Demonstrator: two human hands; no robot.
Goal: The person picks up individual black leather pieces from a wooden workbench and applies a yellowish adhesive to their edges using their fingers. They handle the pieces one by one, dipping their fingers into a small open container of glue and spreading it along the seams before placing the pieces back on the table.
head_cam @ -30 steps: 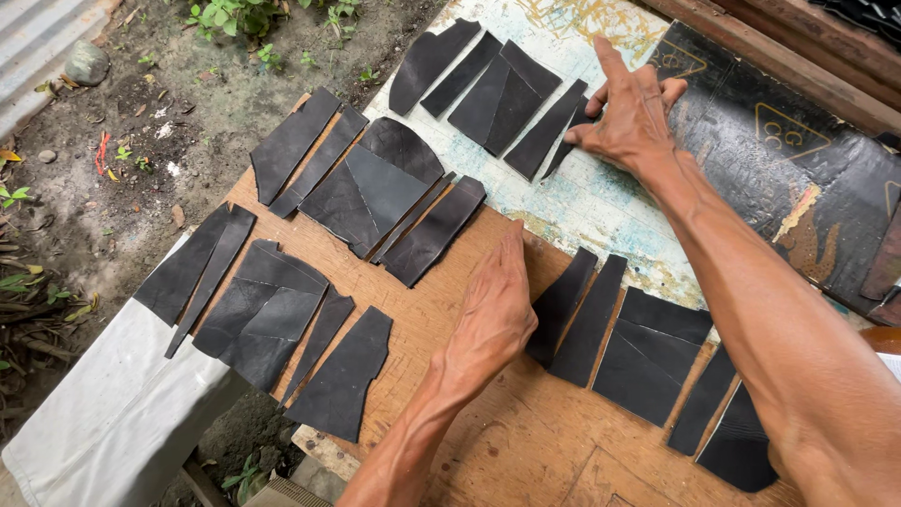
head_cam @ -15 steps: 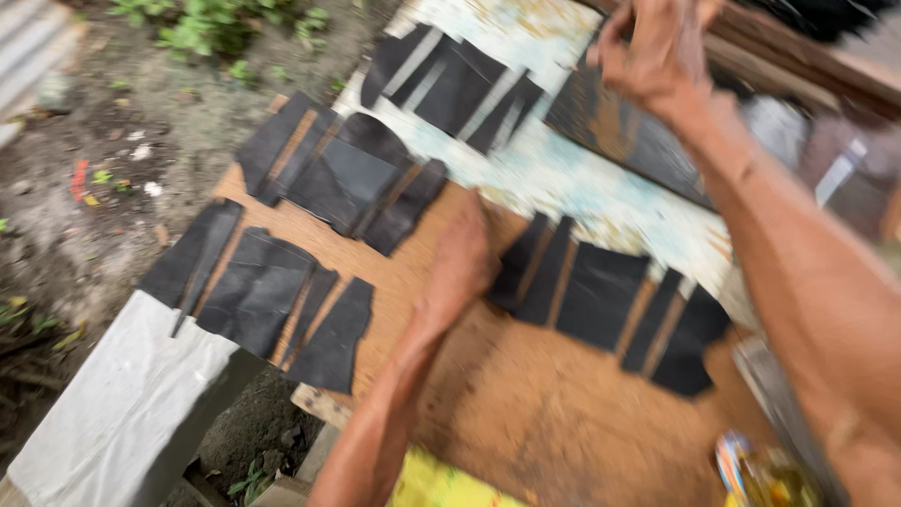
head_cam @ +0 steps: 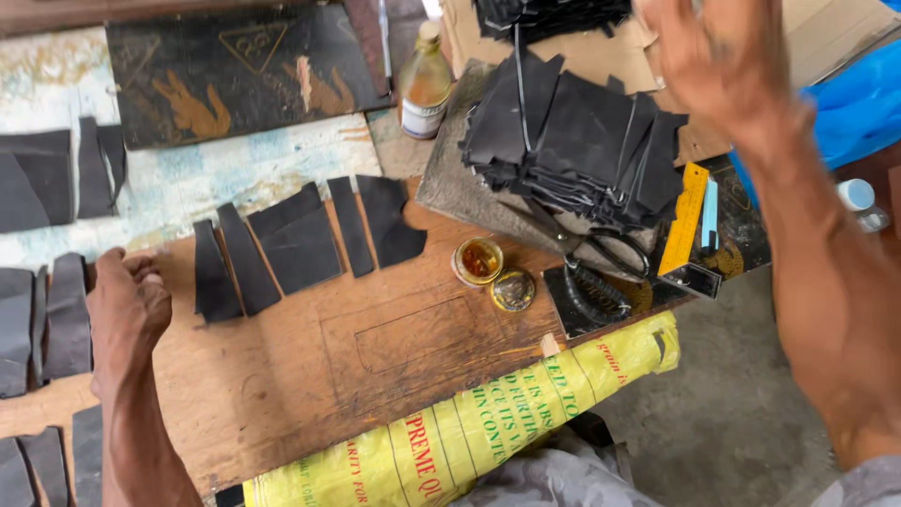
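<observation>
Black cut pieces in a stack (head_cam: 572, 141) lie just below and left of the raised right hand (head_cam: 727, 61), its grip spread and empty; the left hand (head_cam: 127, 310), loosely curled, rests on the worktop (head_cam: 375, 366) well apart

The view has swung to the right — a heap of cut black leather pieces (head_cam: 577, 131), black-handled scissors (head_cam: 587, 258) and a small open tin of amber glue (head_cam: 478, 260) now show. The right hand (head_cam: 723, 56) has lifted off the laid-out pieces, its grip empty above the heap. The left hand (head_cam: 127, 314) has slid to the worn wooden tabletop (head_cam: 375, 357) — just left of a row of flat black leather strips (head_cam: 300, 239).
</observation>
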